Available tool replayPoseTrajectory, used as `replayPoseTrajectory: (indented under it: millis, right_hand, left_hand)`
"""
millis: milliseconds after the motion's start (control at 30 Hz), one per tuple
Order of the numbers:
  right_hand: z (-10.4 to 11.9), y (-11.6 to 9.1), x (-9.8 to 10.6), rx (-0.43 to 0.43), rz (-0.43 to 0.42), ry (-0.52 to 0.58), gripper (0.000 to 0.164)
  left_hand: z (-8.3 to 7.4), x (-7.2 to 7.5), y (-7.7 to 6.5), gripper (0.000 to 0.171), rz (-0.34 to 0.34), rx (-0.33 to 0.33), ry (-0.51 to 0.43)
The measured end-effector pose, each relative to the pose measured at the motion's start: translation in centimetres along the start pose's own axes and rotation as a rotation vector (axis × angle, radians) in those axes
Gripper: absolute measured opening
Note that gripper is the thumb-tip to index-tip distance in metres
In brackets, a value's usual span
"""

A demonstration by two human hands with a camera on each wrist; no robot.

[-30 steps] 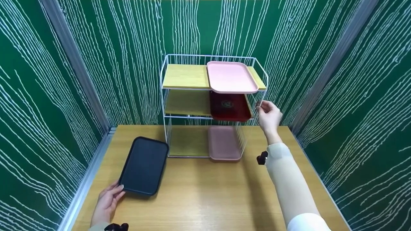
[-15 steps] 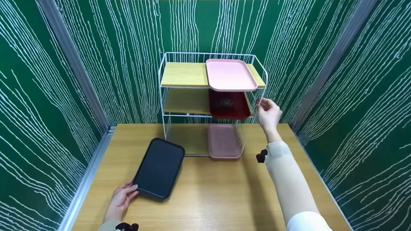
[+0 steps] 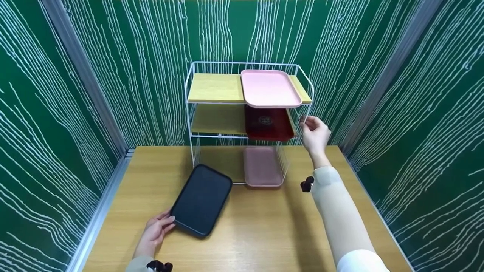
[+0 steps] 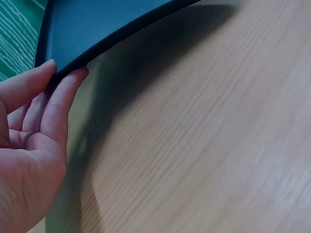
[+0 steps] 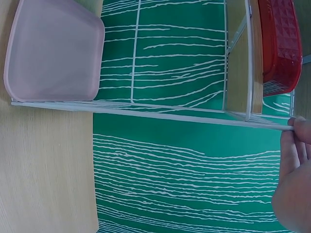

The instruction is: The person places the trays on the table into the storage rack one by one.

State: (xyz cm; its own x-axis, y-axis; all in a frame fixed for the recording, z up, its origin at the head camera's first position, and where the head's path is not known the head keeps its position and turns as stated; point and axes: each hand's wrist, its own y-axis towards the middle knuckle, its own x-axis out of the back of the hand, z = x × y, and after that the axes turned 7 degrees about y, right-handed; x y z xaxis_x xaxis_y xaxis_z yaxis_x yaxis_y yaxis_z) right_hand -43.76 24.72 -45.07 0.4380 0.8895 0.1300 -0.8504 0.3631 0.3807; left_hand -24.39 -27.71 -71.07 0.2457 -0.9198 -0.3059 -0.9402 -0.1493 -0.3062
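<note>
My left hand (image 3: 155, 230) pinches the near left corner of a black tray (image 3: 202, 200), thumb on top and fingers beneath. In the left wrist view the tray (image 4: 112, 24) is raised off the table and casts a shadow on it. My right hand (image 3: 316, 135) grips the right front post of a white wire rack (image 3: 189, 121) between thumb and fingers, just under the top shelf. On the rack's right side lie a pink tray (image 3: 270, 88) on top, a dark red tray (image 3: 268, 122) in the middle, and another pink tray (image 3: 262, 166) at the bottom.
The rack has yellow wooden shelves (image 3: 215, 87) and stands at the back of a wooden table (image 3: 261, 226). Green walls (image 3: 242, 34) with white wavy lines enclose the table, with grey metal posts (image 3: 90, 83) at the corners.
My left hand has carried the black tray to the right, and the tray now overlaps the rack's lower left front in the head view. My right hand keeps its hold on the post.
</note>
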Motion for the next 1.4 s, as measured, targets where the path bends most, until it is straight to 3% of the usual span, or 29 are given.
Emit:
replayPoseTrajectory:
  millis: [400,800,933,1400]
  right_hand:
    - [-0.5,-0.2,0.1,0.031,-0.022,-0.003,0.021]
    - [-0.1,0.0,-0.1,0.019,-0.022,0.013,0.021]
    - [-0.3,-0.1,0.0,0.015,-0.026,0.002,0.02]
    - [-0.5,-0.1,-0.3,0.056,-0.025,0.038,0.022]
  left_hand:
    - [1.5,-3.6,0.8,0.05,0.005,-0.018,0.025]
    - [2.4,-6.8,1.9,0.062,-0.014,0.021,-0.06]
    - [2.7,-7.8,2.4,0.063,-0.048,0.039,-0.096]
    - [3.0,-13.0,3.4,0.069,-0.114,0.059,-0.2]
